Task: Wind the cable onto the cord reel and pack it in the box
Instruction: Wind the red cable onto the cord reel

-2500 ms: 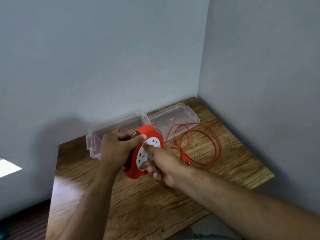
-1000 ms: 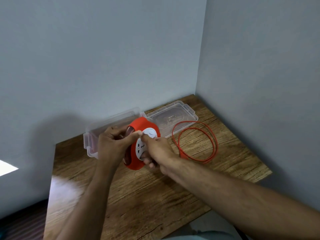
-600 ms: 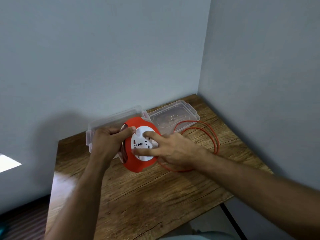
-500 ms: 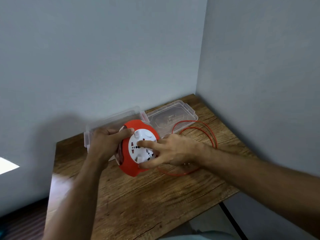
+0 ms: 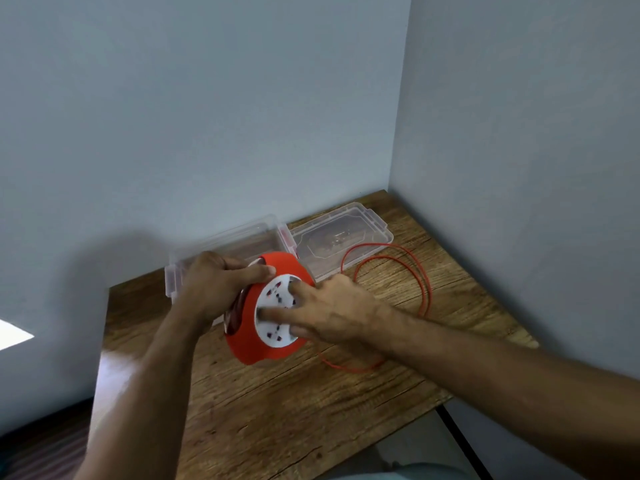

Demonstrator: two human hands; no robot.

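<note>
A red cord reel [image 5: 258,344] with a white socket face is held upright just above the wooden table [image 5: 284,403]. My left hand [image 5: 214,289] grips its top rim and back. My right hand [image 5: 332,311] lies on the white face with the fingers spread and pressed onto it. A thin red cable [image 5: 420,282] runs from under the reel and lies in loose loops on the table to the right. The clear plastic box [image 5: 221,242] stands behind the reel, partly hidden by my left hand.
The box's clear lid [image 5: 341,235] lies flat to the right of the box, near the corner of the two grey walls. The cable loops touch the lid's front edge. The table's front edge runs across the lower right, with floor beyond it.
My right hand has shifted around the white face, turning it. The cable loops on the table have grown smaller and one strand now trails under my right wrist.
</note>
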